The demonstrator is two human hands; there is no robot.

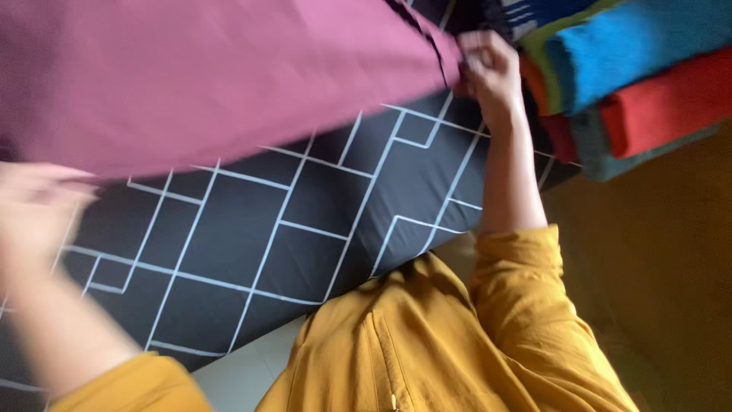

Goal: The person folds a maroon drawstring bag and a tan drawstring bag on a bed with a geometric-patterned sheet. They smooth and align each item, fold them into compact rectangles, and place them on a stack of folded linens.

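The pink cloth (198, 76) spread across the frame's upper left. The right hand (488, 69) pinched its corner; the blurred left hand's (38, 202) fingers couldn't be told. Even tension between both hands would have kept it flat over the black sheet (305, 221).

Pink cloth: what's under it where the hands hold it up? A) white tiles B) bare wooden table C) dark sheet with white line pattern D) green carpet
C: the pink cloth, pinched by the right hand, hangs over a dark sheet crossed by white geometric lines.
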